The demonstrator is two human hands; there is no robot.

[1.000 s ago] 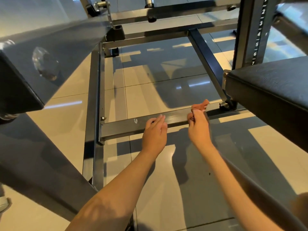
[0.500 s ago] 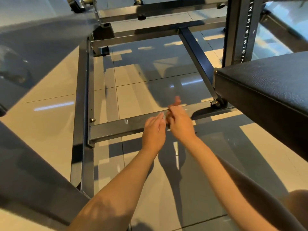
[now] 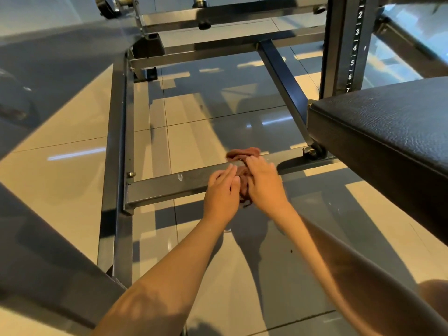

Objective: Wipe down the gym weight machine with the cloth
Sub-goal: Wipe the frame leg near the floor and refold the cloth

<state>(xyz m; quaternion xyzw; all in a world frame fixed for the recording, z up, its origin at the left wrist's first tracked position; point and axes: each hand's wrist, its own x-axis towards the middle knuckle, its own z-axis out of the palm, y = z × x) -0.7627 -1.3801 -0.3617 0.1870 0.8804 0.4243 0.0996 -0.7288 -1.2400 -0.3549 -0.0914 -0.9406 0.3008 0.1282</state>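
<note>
Hands together mid-span on dark grey steel crossbar (image 3: 169,185). Right hand (image 3: 264,185) curled over bunched reddish-brown crumpled cloth (image 3: 242,154); left hand (image 3: 223,192) straight-fingered, touching cloth's left side. Crossbar runs left-right; longer bare stretch leftward, left hand nearer.

Glossy beige tiled floor (image 3: 80,132)

The dark grey steel-tube gym weight machine (image 3: 116,141) stands on the glossy tiled floor (image 3: 72,132), its base a rectangle of square rails, with a black textured padded seat (image 3: 388,132) at the right and a dark upright (image 3: 339,44) numbered 1 to 7 behind it. The reddish-brown crumpled cloth (image 3: 243,155) lies bunched over the near crossbar (image 3: 169,184), left of the seat. The right hand (image 3: 264,185) holds it against the bar, and the left hand (image 3: 221,192) touches its left side.
</note>
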